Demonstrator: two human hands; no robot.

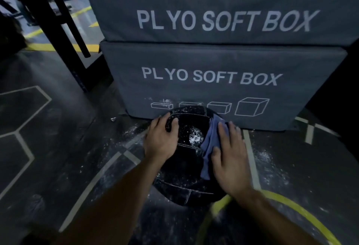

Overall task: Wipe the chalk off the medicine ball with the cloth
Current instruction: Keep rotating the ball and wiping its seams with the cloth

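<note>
A black medicine ball (186,159) sits on the dark gym floor against the lower plyo box. White chalk (195,137) clumps near its top, with fine specks over the upper panels. My left hand (162,139) lies flat on the ball's upper left side, fingers spread. My right hand (228,153) presses a blue-grey cloth (208,145) against the ball's right side with straight fingers; the cloth hangs down beside the thumb.
Two stacked grey boxes (204,73) marked PLYO SOFT BOX stand directly behind the ball. Chalk dust is scattered on the floor (132,134) around it. A black rack upright (64,36) rises at the left. Yellow and white lines cross the floor.
</note>
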